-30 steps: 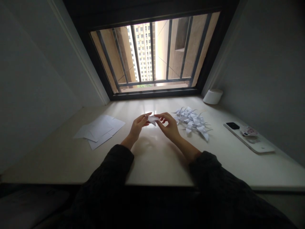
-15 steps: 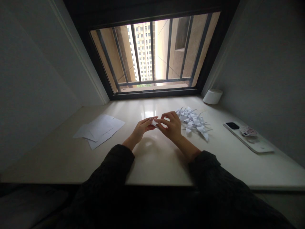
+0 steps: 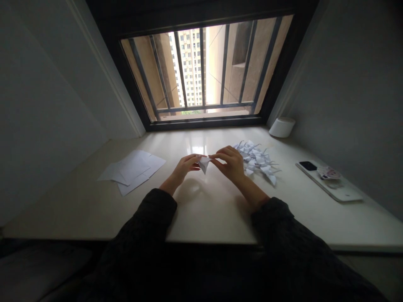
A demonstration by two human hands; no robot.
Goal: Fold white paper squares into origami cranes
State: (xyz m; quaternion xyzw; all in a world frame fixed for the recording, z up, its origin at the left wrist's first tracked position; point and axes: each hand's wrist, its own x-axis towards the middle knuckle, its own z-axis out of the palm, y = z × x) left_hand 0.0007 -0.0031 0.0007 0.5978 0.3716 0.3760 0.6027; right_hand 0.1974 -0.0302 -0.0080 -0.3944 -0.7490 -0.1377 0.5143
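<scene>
A small folded piece of white paper (image 3: 204, 165) is held between my two hands above the middle of the sill, its pointed end hanging down. My left hand (image 3: 185, 167) grips its left side, fingers closed on it. From the right, my right hand (image 3: 230, 162) pinches the paper's upper right corner between thumb and fingertips. Just beyond the right hand lies a heap of white folded paper cranes (image 3: 256, 159), partly hidden by that hand. Over on the left, several loose sheets of white paper (image 3: 134, 167) overlap one another.
On the right lies a phone (image 3: 330, 182) in a pale case with a round grip on its back. A white cylindrical object (image 3: 282, 127) stands in the back right corner. Behind the pale sill (image 3: 208, 222) is a dark-framed window (image 3: 204, 122) with bars outside.
My right hand has shifted slightly right, its fingers now pinching the paper's corner. More of the folded paper shows, with its point turned downward. The left hand stays nearly in place.
</scene>
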